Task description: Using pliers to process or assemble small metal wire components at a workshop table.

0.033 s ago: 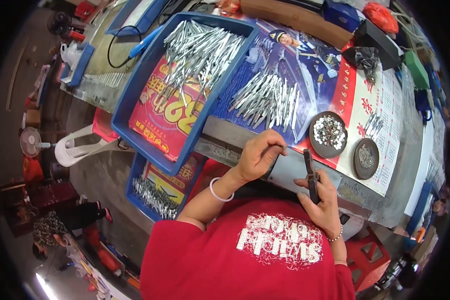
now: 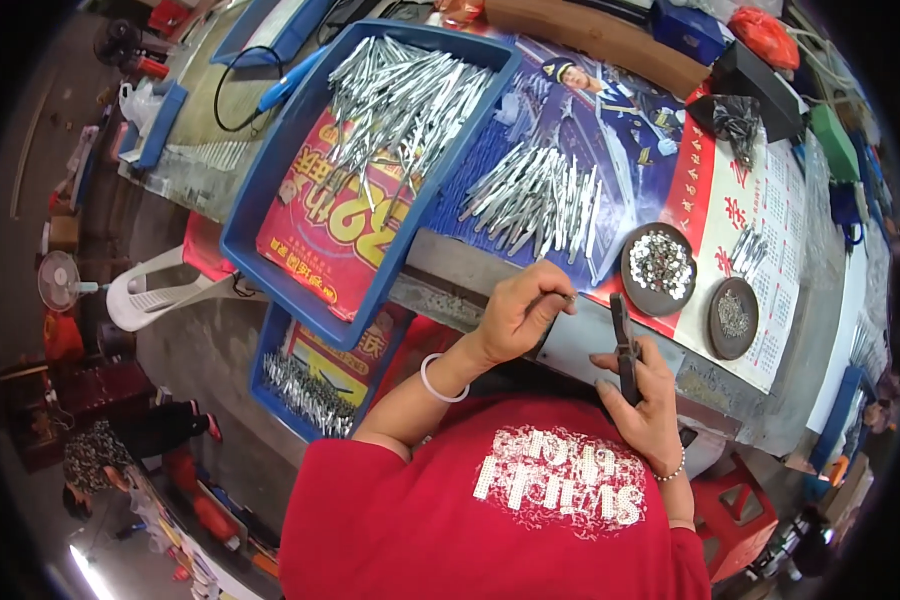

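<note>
My left hand is raised over the bench's front edge, thumb and forefinger pinched together; a tiny dark tip shows there, too small to name. A white bangle circles that wrist. In my right hand is a pair of dark pliers, jaws pointing away from me. A flat grey metal plate lies just beyond and between the hands. Past them, thin silvery metal strips lie in a loose pile. Nearest the pliers is a round dark dish of small shiny discs; a second dish holds tiny metal parts.
To the left, a big blue tray holds more metal strips over red printed paper. Another blue tray sits lower. Behind are a cardboard box and a black box. A red stool stands at right; a person is far left.
</note>
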`<control>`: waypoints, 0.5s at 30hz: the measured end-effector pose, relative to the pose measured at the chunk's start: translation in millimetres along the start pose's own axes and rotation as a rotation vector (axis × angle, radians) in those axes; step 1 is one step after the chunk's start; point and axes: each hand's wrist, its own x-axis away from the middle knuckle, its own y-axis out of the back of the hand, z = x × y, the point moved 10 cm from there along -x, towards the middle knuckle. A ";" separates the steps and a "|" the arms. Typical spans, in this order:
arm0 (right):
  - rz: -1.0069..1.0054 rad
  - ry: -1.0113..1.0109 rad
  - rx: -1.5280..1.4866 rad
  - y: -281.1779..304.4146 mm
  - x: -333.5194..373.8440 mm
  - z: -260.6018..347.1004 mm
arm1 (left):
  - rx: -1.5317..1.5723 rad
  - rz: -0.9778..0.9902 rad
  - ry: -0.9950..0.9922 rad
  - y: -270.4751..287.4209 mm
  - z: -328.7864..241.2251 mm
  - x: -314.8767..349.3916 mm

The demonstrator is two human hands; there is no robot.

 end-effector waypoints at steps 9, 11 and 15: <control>-0.167 0.394 0.410 14.5 -13.5 82.1 | 0.177 -0.031 0.060 11.7 17.2 9.7; -0.051 0.318 0.539 3.0 -22.7 79.7 | 0.244 -0.036 0.064 10.9 19.5 10.7; 0.054 0.270 0.590 -9.9 -44.9 68.3 | 0.242 -0.020 0.069 12.1 22.5 3.1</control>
